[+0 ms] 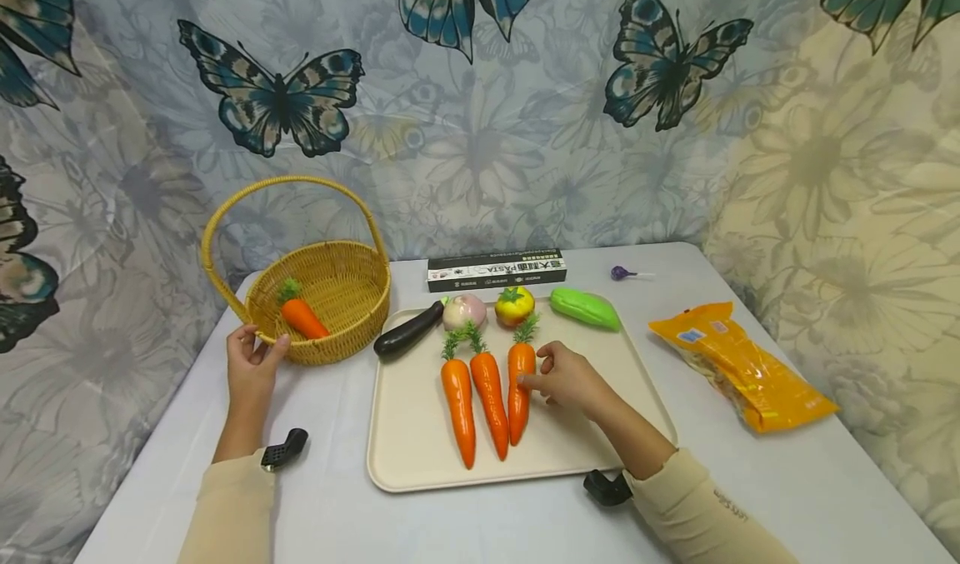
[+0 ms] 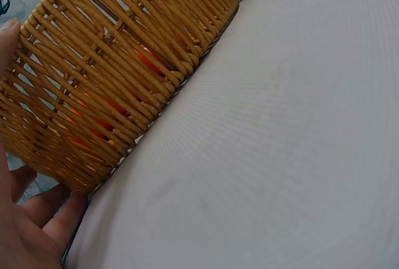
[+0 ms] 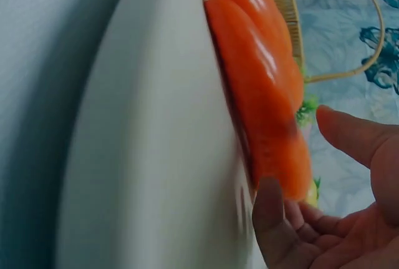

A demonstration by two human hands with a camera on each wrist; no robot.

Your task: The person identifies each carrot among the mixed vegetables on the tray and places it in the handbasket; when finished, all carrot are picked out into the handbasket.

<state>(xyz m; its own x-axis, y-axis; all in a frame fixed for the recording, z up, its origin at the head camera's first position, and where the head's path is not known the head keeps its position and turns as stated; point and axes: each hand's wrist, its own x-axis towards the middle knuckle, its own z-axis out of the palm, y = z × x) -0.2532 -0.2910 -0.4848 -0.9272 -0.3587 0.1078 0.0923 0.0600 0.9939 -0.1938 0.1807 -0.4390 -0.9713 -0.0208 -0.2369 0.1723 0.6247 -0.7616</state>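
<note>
At the near left rim of the wicker basket (image 1: 348, 343), my left hand (image 1: 251, 368) holds on, with the thumb and fingers spread along its wall. The left wrist view shows the basket's woven side (image 2: 118, 63) between thumb and fingers. An orange carrot (image 1: 303, 318) lies inside the basket. My right hand (image 1: 573, 381) reaches over the right-hand carrot (image 1: 521, 389) on the tray. Its thumb (image 3: 349, 135) and fingers are apart around the carrot, fingertips close to its side. Two more carrots, the left one (image 1: 459, 410) and the middle one (image 1: 490, 397), lie beside it.
The cream tray (image 1: 420, 472) also carries an eggplant (image 1: 408, 331), a pinkish onion-like bulb (image 1: 463, 310), a yellow-red tomato (image 1: 514, 306) and a green vegetable (image 1: 585, 307). Behind stands a black pasta box (image 1: 497, 271). A purple lollipop (image 1: 621, 273) and an orange packet (image 1: 746, 368) lie right.
</note>
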